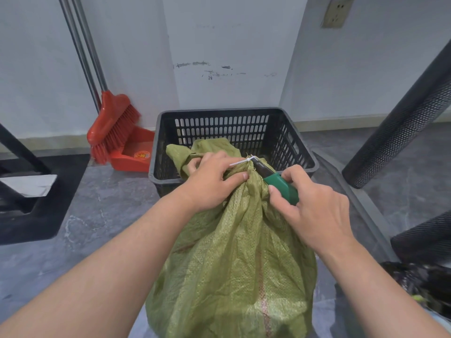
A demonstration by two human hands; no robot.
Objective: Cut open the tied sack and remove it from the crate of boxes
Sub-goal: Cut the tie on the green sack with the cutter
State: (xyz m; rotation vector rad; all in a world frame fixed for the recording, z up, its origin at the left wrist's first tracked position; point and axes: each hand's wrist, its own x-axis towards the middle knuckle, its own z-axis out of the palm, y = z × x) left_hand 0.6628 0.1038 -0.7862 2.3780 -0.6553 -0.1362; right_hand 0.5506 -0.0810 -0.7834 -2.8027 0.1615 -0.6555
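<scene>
A green woven sack (234, 259) stands bulging in front of me, its neck bunched and tied with a white zip tie (240, 162). My left hand (210, 179) grips the gathered neck just below the tie. My right hand (310, 203) holds a green-handled utility knife (280, 185), whose dark blade end reaches up to the zip tie. Behind the sack sits a black slotted plastic crate (288, 132); the loose top of the sack flops over into it. What the sack holds is hidden.
A red broom (112, 123) and red dustpan (133, 152) lean against the white wall at the left. A black perforated post (400, 123) slants at the right. Black furniture (26, 191) stands at the left, a dark bag (424, 284) at the lower right. Floor is grey.
</scene>
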